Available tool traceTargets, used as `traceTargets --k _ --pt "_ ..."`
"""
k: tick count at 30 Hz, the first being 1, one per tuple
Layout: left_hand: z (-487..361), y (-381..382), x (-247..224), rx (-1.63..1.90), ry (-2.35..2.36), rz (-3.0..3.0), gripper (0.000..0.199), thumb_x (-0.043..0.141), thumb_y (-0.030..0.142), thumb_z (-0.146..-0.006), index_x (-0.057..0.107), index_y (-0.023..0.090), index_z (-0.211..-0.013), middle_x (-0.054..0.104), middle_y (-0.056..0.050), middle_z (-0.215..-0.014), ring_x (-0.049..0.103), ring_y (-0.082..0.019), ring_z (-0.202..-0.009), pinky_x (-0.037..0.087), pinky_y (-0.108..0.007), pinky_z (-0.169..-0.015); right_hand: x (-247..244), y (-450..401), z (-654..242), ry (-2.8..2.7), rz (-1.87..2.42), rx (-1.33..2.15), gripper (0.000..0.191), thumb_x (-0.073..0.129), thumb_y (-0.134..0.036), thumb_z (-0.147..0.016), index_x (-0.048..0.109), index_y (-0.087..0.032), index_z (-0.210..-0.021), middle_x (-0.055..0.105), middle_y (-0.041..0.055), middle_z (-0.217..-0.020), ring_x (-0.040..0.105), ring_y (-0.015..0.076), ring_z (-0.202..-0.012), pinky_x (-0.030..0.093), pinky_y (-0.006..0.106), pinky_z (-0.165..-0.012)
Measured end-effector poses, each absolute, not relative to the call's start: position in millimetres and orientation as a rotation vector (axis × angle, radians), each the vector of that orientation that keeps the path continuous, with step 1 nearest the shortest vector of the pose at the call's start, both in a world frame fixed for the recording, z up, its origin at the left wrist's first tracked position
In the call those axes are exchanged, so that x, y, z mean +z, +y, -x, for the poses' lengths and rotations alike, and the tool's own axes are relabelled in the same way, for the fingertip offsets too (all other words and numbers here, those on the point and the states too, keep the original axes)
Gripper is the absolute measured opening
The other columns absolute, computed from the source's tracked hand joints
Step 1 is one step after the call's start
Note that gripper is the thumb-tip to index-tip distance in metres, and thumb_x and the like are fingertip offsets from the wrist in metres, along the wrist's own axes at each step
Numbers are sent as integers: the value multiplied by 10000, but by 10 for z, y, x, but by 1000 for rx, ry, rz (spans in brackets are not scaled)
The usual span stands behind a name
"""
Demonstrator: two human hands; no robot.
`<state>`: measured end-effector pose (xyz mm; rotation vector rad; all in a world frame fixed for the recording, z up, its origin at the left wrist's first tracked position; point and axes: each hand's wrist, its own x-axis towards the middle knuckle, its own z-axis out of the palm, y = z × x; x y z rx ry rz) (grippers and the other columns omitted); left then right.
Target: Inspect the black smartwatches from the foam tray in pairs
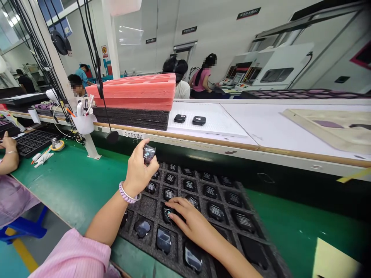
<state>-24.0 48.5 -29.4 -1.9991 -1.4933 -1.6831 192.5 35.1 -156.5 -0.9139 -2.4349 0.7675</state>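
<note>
My left hand (142, 166), raised above the far left part of the tray, holds a small dark glossy device (149, 153) between thumb and fingers. A black foam tray (146, 207) with square compartments lies on the green table, many of them holding similar dark devices. Over the middle of this tray, my right hand (184, 216) reaches down with its thumb and fingertips on a device (167, 213) sitting in a compartment. Nearer to me, devices with shiny faces (164, 240) rest in the front row. One compartment left of my right hand has nothing in it.
Behind the tray runs a raised shelf (185, 143) bearing pink foam trays (136, 92), black foam sheets (133, 117) and two black devices (199, 120). Cables hang at the left. A person's hand (10, 144) is at the far left. Yellow paper (333, 258) lies at the right.
</note>
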Motion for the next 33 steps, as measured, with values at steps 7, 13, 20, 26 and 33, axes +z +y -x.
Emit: traceTargets --k 7,13,20,26,33 --pt "215 480 -291 -1641 -1428 1990 441 536 149 -849 493 152 -1287 686 -84 -1074 674 -194 -903 568 -319 -816 -1535 336 -1920 -2435 910 764 319 465 -243 -1013 642 -149 -1262 572 160 -1199 558 309 -1140 481 491 -1012" --pt "212 492 -306 -1605 -1386 1970 452 527 137 -853 471 162 -1301 676 -91 -1103 674 -196 -929 566 -323 -833 -1528 326 -1920 -2426 899 751 268 473 -221 -1012 649 -152 -1202 578 156 -1183 565 304 -1139 486 485 -1011" --pt "221 501 -316 -1579 -1368 1945 464 524 142 -858 453 172 -1316 670 -91 -1121 673 -199 -948 568 -325 -833 -1546 326 -1919 -2429 926 670 190 496 -192 -997 643 -156 -1111 590 157 -1173 582 305 -1137 512 481 -997" --pt "224 510 -318 -1571 -1362 1938 462 527 141 -854 459 168 -1310 674 -89 -1108 675 -200 -942 570 -331 -838 -1533 296 -1894 -2477 981 590 196 534 -156 -974 642 -144 -1137 549 170 -1225 586 314 -1160 510 492 -1022" --pt "224 492 -305 -1586 -1339 1947 463 531 123 -849 458 161 -1305 668 -101 -1140 671 -204 -987 563 -324 -861 -1524 245 -1864 -2532 1084 506 247 632 -141 -940 649 -128 -1186 537 181 -1267 563 351 -1202 491 532 -1045"
